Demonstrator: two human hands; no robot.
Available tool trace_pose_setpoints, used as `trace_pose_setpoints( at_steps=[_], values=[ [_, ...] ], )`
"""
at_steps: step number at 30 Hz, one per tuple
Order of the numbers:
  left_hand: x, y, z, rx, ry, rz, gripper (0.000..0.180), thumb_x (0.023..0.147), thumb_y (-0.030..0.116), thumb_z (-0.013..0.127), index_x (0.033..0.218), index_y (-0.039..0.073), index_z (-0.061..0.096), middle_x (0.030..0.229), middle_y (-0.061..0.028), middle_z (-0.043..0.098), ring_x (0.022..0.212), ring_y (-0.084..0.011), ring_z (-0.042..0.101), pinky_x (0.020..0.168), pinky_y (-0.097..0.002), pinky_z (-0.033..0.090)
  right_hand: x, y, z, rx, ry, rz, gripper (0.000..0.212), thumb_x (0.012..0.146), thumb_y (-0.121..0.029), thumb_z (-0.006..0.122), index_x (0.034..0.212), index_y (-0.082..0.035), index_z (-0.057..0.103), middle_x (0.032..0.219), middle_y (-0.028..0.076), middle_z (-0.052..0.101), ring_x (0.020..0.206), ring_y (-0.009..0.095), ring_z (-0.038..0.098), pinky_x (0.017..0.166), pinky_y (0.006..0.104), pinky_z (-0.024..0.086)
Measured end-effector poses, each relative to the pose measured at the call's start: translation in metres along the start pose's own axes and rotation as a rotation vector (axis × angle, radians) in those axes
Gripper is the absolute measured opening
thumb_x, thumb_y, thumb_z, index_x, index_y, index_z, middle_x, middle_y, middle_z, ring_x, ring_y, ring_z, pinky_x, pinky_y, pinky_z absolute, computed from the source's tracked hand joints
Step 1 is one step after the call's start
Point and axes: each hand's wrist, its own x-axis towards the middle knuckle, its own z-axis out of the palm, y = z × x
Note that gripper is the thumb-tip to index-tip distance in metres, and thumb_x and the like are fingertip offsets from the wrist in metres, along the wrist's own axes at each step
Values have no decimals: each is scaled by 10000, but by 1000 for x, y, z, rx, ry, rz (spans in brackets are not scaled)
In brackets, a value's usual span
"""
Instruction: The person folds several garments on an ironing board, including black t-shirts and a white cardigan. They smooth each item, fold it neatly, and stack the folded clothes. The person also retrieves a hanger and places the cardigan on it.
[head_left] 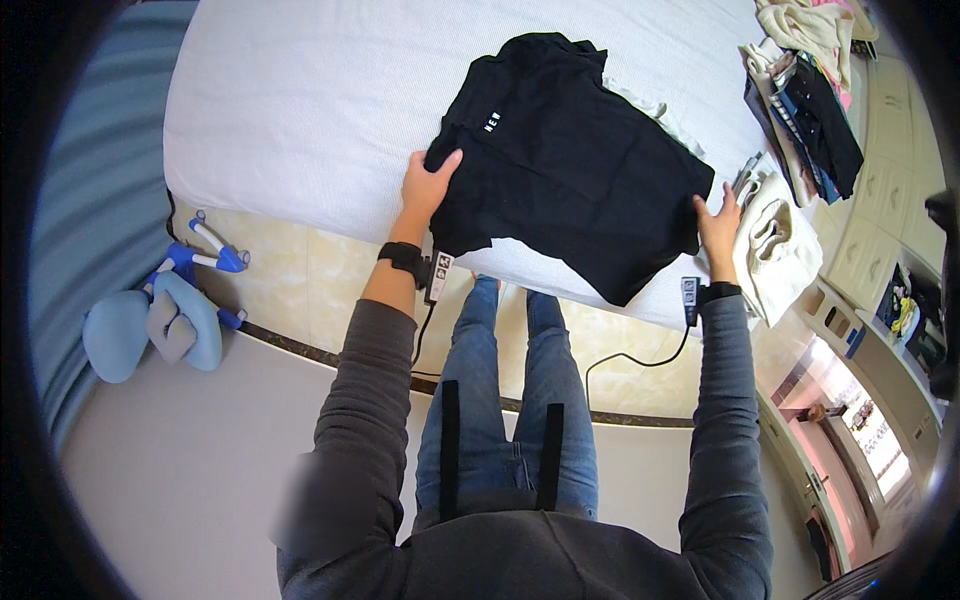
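A black T-shirt (575, 150) with a small white print is spread over the near edge of the white-covered bed (300, 110), its lower part reaching past that edge. My left hand (425, 187) has hold of the shirt's left side, thumb on top and the other fingers partly hidden. At the right side, my right hand (718, 237) is open, its thumb and fingers apart and its thumb against the cloth. A pale garment (655, 108) peeks out along the shirt's far right border.
Folded cream clothes (775, 235) lie just right of my right hand. Beyond them is a pile of dark folded clothes (815, 125). A blue padded chair-like item (185, 320) stands on the floor at left, beside blue curtains (110, 170). Pale cabinets (885, 180) line the right.
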Motion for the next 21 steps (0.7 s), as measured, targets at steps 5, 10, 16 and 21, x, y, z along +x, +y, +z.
trace_pose_setpoints(
  at_steps=[5, 10, 16, 21],
  values=[
    [-15, -37, -7, -188, 192, -94, 290, 845, 266, 652, 925, -7, 594, 763, -109, 631, 692, -239, 572, 660, -338, 445, -27, -28, 13, -307, -156, -137, 798, 743, -300, 716, 1424, -262, 301, 1414, 183, 333, 1274, 377, 350, 1031, 503, 289],
    [-58, -34, -15, -502, 65, -291, 402, 830, 288, 695, 1048, -8, 533, 834, -47, 620, 760, -142, 556, 712, -278, 444, -69, 2, 34, 393, 352, 142, 620, 758, -184, 695, 1254, 60, 415, 1237, 213, 444, 1155, 312, 437, 1005, 372, 338],
    [-100, -50, -3, -490, -326, -465, 438, 789, 302, 739, 1033, -46, 629, 892, -38, 634, 778, -130, 564, 723, -265, 451, -181, 41, 78, 943, -239, 1104, 403, 660, -169, 635, 1045, -126, 524, 1061, 1, 565, 1075, 177, 417, 873, 504, 262],
    [-119, -58, -27, -468, -234, -375, 444, 813, 341, 708, 1004, -55, 646, 836, -73, 662, 727, -119, 570, 683, -264, 461, -196, 38, 80, 1031, -453, 1090, 401, 706, -132, 748, 1064, -30, 597, 976, 64, 637, 855, 164, 580, 719, 231, 417]
  ],
)
